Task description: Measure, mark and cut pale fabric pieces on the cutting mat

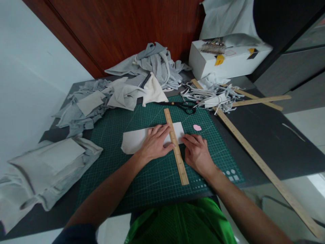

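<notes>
A white, flat piece of fabric [134, 139] lies on the green cutting mat [149, 189], with a short wooden ruler [180, 166] across its right part. My left hand [156, 142] rests flat on the fabric, its fingers stretched out. The fingertips and thumb of that hand touch the ruler's left edge. At the fabric's right end, my right hand [198, 150] has curled fingers closed at the edge. Its thumb is mostly hidden. A pink oval piece [197, 127], perhaps tailor's chalk, lies just beyond my right hand. Black scissors [181, 105] lie behind the ruler.
Grey cloth heaps [157, 64] fill the back and left of the table; a folded cloth pile [48, 169] lies front left. A long wooden ruler [254, 161] overhangs the front right edge. Fabric strips [215, 95] and a white box [231, 62] stand behind.
</notes>
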Demonstrator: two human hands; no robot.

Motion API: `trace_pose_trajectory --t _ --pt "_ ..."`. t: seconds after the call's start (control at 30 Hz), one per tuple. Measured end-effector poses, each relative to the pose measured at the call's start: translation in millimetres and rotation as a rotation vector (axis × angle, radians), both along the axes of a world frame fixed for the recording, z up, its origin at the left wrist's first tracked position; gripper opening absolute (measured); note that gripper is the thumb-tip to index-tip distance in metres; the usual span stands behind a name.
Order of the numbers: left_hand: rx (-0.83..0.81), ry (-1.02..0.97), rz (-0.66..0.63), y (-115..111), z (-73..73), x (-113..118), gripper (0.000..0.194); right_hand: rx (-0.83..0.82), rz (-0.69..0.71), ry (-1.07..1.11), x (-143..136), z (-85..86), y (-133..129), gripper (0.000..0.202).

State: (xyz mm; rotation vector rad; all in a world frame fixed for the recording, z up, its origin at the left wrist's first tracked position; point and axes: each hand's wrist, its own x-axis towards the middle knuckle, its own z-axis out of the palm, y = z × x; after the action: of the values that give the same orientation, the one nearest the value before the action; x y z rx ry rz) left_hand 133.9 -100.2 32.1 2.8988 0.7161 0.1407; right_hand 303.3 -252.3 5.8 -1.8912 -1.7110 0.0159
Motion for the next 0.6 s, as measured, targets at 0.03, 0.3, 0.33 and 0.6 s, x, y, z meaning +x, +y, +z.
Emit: trace_pose_trajectory --t 0.03,0.3,0.33,0.6 --pt "-0.002 -0.004 -0.001 -0.1 0.2 0.0 0.074 -0.003 0.000 0.001 0.1 -0.1 -0.1 0.039" --pt "-0.004 -0.017 0.000 0.6 -0.7 -0.2 0.072 -0.006 -0.009 -0.001 -0.6 2.1 -0.4 0.038" --pt "-0.003 -0.015 0.001 0.7 -0.9 -0.2 0.072 -0.004 -0.013 -0.001 -0.7 2.2 -0.3 0.037" --pt "0.002 -0.019 -0.005 0.3 -0.8 -0.1 0.072 0.016 -0.010 0.012 -0.6 0.2 -0.5 0.037"
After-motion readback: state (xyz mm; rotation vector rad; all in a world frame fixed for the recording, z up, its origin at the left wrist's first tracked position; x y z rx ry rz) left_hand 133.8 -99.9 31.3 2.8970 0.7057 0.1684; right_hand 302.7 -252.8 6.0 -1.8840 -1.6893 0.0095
